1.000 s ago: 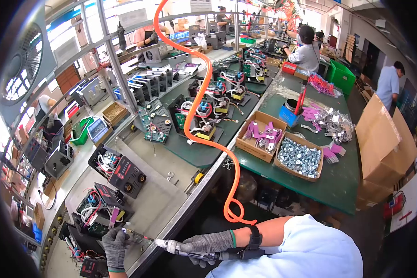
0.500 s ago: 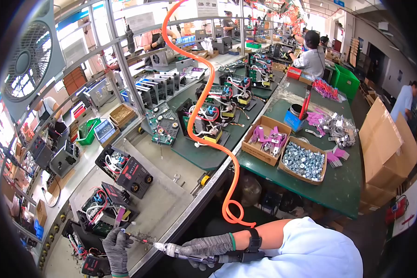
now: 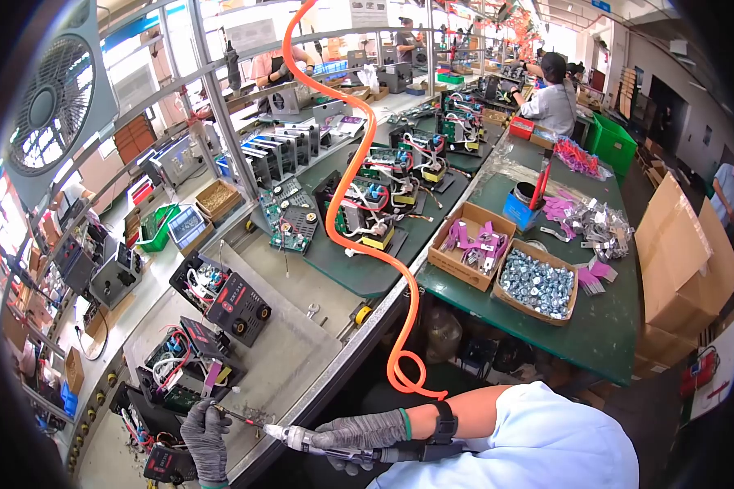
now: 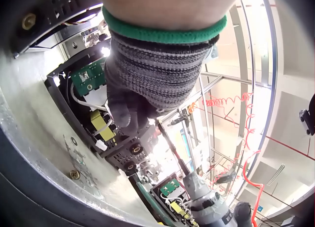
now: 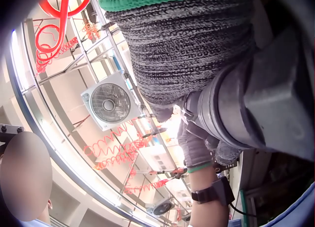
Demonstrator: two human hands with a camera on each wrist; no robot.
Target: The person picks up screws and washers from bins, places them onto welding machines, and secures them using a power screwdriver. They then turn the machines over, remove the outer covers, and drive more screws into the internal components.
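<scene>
My gloved right hand (image 3: 363, 430) grips a grey power screwdriver (image 3: 289, 437), its long bit (image 3: 240, 418) pointing left. At the bit's tip, the fingers of my gloved left hand (image 3: 205, 440) are curled in a pinch; anything small between them is hidden. The left wrist view shows the bit (image 4: 170, 146) running from the driver's nose (image 4: 197, 185) to those fingertips. Just beyond the left hand is an opened electronic unit (image 3: 179, 367) with wires and a purple strip (image 3: 212, 376). Another unit (image 3: 170, 464) lies left of the hand, its black front panel low.
A third unit (image 3: 235, 306) stands farther up the bench, near a wrench (image 3: 312, 310). An orange air hose (image 3: 359, 163) hangs across the view. On the green table at right are a box of metal nuts (image 3: 538, 281) and a box of purple parts (image 3: 465, 244).
The head view has turned slightly, shifting the scene rightward and down. Both hands keep their places at the screwdriver and its tip. A person at far right has moved toward the right edge.
</scene>
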